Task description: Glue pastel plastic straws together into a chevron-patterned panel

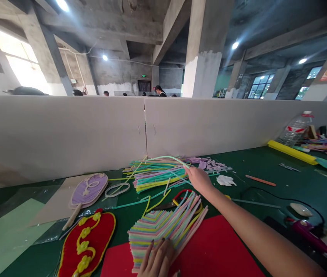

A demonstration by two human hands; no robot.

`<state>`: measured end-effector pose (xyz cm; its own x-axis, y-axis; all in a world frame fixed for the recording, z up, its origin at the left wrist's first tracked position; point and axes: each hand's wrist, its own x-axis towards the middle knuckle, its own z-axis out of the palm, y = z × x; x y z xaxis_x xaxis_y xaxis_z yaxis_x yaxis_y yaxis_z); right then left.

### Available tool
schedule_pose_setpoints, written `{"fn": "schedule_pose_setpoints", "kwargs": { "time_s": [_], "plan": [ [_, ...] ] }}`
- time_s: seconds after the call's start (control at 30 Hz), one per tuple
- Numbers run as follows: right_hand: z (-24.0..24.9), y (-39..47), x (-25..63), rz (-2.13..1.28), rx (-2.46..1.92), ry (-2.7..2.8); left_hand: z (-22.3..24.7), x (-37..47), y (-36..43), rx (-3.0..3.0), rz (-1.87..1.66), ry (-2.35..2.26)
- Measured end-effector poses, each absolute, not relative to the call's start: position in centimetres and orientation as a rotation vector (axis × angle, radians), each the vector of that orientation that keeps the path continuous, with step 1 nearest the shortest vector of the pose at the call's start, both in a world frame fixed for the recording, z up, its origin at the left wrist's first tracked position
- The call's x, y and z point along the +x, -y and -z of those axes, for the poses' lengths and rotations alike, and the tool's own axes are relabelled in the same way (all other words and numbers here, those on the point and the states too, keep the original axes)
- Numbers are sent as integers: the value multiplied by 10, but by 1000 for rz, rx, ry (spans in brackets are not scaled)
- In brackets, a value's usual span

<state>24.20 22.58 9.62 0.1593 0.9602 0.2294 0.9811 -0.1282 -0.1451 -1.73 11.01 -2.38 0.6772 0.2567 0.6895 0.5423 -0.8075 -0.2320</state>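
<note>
My right hand (198,179) reaches over the pile and is closed on the end of a pale green pipe cleaner (163,157), which arcs away to the left. Fingers laid out over its lower part, my left hand (159,258) rests on a striped panel of pipe cleaners (152,227). The panel's stripes bend at an angle, and its loose ends fan out to the upper right. Under it lies a red sheet (215,246). Behind the panel is a heap of cut pipe cleaners (157,179) in green, yellow and pink. Red-handled scissors (177,200) are partly hidden by the loose ends.
To the left lie a red-and-yellow flowered piece (101,234) and a purple fan shape (90,190). A white partition (100,130) stands behind. Rightward are a crumpled tissue (226,180), an orange stick (260,180), a yellow strip (292,152), a plastic bottle (294,129) and a purple tool (310,234).
</note>
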Motion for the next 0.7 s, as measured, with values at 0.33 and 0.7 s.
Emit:
{"fn": "schedule_pose_setpoints", "kwargs": {
  "time_s": [0.33,0.7],
  "plan": [
    [-45,-59,168,-1016,-1570,1547,-14,-20,-86,-2718,981,1074],
    [-22,-32,149,-604,-1471,2160,-23,-22,-79,-3089,1470,1364]
  ]
}}
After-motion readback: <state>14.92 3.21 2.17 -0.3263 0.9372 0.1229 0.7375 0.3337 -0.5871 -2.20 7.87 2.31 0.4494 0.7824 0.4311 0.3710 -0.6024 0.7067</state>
